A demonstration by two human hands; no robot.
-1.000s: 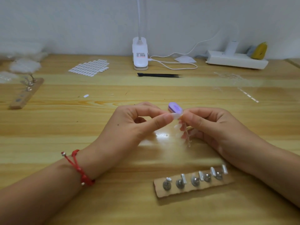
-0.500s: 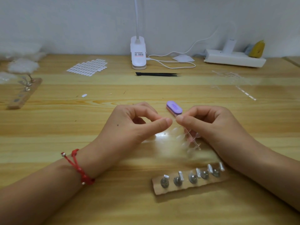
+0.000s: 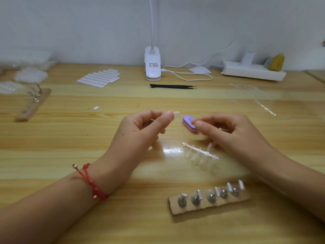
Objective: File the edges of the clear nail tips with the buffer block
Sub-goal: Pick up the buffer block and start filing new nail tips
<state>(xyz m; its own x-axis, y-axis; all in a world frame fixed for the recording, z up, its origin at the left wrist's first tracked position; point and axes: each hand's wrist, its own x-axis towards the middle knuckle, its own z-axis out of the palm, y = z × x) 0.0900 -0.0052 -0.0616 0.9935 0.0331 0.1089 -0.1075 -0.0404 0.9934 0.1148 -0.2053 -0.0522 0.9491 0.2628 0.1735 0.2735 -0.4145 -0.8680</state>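
— From the head view, where is the work held?

— A single clear nail tip (image 3: 176, 113) is pinched between thumb and forefinger of the left hand (image 3: 140, 131), with the other fingers curled in. The purple buffer block (image 3: 189, 123) is pinched at its near end by the right hand (image 3: 228, 132), whose fingers are curled too. Tip and block are held near each other but apart.

— How is the tip expected to handle?

— It is judged to be light, thin, springy and slick. It is best gripped by its base, with the edge left free. The block is judged light and soft-faced.

— And the holders?

— A strip of further tips (image 3: 200, 152) is seen lying on the table (image 3: 70, 138) just beside the right hand. Five metal stands (image 3: 211, 198) are carried on a cardboard strip (image 3: 175, 209). What sits on their tops cannot be told.
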